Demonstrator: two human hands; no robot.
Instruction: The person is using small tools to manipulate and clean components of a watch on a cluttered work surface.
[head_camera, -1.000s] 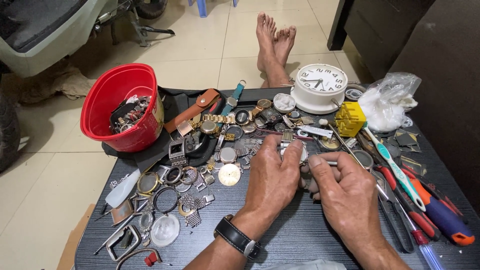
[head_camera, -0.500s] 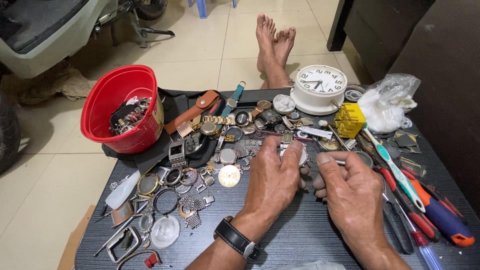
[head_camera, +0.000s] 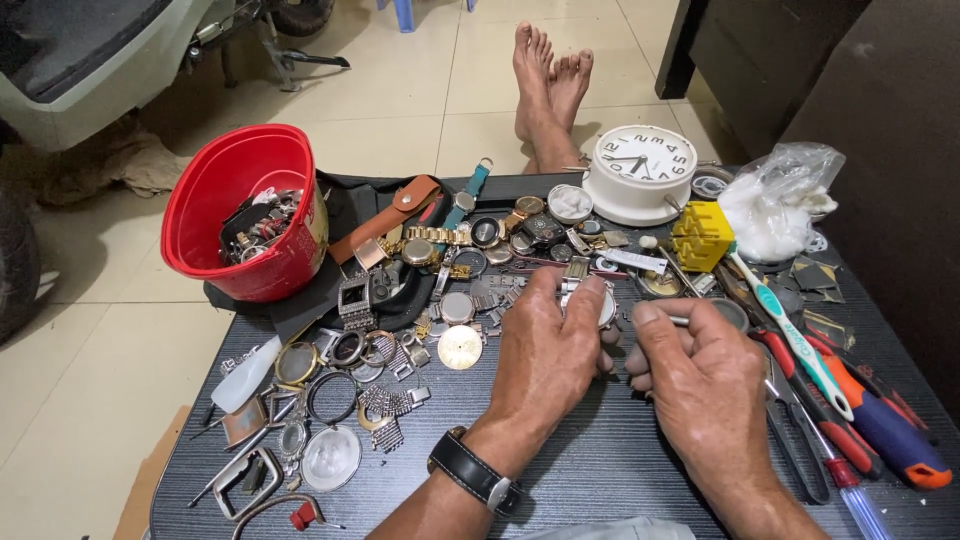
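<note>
- The left hand (head_camera: 548, 345) is gripping a small round watch case (head_camera: 604, 308) over the dark table (head_camera: 620, 470).
- The right hand (head_camera: 703, 375) is pinching a thin metal tool (head_camera: 683, 320) beside it.
- The case is looking unfinished, with loose parts lying around.

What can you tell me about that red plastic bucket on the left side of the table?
The round red plastic bucket stands upright at the far left corner of the dark ridged table, partly on a black cloth. Its walls look smooth and glossy, with a rolled rim and a pale label on the side. It is open, without a lid, and holds a jumble of watches and metal straps low inside. A brown leather strap lies just beside it. Neither hand touches it.
</note>
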